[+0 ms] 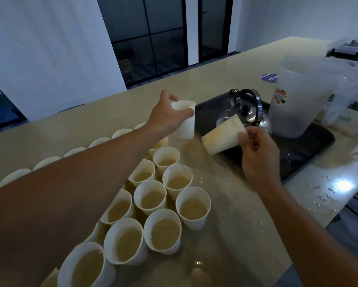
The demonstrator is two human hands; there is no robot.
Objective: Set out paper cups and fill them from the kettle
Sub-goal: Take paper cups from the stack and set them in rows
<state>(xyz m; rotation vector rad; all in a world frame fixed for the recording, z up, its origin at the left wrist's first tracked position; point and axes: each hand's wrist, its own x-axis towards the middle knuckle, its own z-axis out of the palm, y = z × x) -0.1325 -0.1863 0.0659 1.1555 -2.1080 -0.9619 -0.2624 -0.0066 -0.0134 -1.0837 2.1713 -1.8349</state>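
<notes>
My left hand point(165, 116) grips an upright white paper cup point(186, 127) by its rim; the cup stands on the beige counter point(225, 204) just left of the tray. My right hand point(256, 154) holds a short stack of nested paper cups point(221, 137), tilted on its side with the mouths toward the kettle. The steel kettle point(248, 112) with a black handle sits on the black tray point(310, 150) behind the stack. Several filled cups point(153, 199) stand in rows at the lower left, partly hidden by my left forearm.
A large translucent plastic jug point(298, 100) stands on the tray's right part, with clear plastic bags point(347, 88) beside it. A round blue sticker point(268, 78) lies on the counter beyond. Water drops point(323, 193) dot the counter's right edge. Dark windows lie past the counter.
</notes>
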